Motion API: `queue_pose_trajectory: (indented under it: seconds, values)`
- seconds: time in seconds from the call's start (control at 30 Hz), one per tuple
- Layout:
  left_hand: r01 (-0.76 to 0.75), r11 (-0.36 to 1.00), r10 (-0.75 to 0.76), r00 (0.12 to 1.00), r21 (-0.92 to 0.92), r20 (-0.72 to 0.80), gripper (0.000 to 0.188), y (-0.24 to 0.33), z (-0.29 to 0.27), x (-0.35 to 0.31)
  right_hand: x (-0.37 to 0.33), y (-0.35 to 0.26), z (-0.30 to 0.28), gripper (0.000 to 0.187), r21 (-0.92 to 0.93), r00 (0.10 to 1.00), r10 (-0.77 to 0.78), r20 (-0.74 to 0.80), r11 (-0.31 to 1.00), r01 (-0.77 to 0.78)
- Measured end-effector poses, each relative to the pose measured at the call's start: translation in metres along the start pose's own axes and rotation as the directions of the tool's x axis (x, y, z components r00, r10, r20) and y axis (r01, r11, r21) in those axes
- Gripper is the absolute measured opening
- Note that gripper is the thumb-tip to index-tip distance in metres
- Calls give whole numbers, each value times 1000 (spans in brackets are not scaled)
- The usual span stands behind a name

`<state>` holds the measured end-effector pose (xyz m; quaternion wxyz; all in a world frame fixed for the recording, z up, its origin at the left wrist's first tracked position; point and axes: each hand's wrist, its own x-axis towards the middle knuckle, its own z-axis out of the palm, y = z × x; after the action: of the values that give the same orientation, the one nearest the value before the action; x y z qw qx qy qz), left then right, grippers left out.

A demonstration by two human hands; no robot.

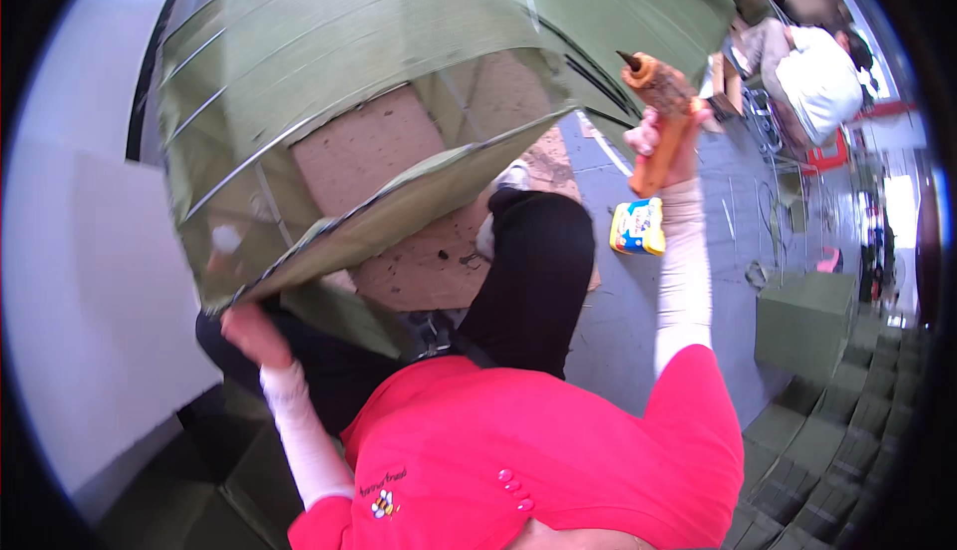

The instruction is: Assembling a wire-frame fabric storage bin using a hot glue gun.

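In front of me stands a box-like metal rod frame (pixel 244 179) covered with green fabric (pixel 359 36), its near side open. My left hand (pixel 254 336) is closed on the lower near corner of the fabric, where the cloth edge meets the frame. Raised off to the right, my right hand (pixel 653 136) grips an orange pistol-shaped tool (pixel 666 101) with dark stains. Its dark pointed tip faces up and left, away from the fabric. Part of my left fingers is hidden behind the cloth.
A yellow tub with a blue label (pixel 638 228) stands on the grey floor below my right wrist. Stained cardboard (pixel 429 276) lies under the frame. Another green cover (pixel 623 11) is behind. Green boxes (pixel 805 321) line the right; a person in white (pixel 817 81) works beyond.
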<state>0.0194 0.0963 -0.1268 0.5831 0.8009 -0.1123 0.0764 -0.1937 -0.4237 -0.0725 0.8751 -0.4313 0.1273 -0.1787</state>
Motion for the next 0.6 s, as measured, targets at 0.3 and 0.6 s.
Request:
queue_pose_trajectory:
  seconds: [0.3, 0.6]
  values:
    - [27, 992, 23, 925, 127, -380, 46, 56, -126, 26, -5, 250, -205, 67, 315, 589, 245, -770, 949, 16]
    - [-199, 929, 78, 930, 312, 360, 26, 155, -27, 141, -96, 313, -370, 58, 98, 467, 207, -860, 964, -247]
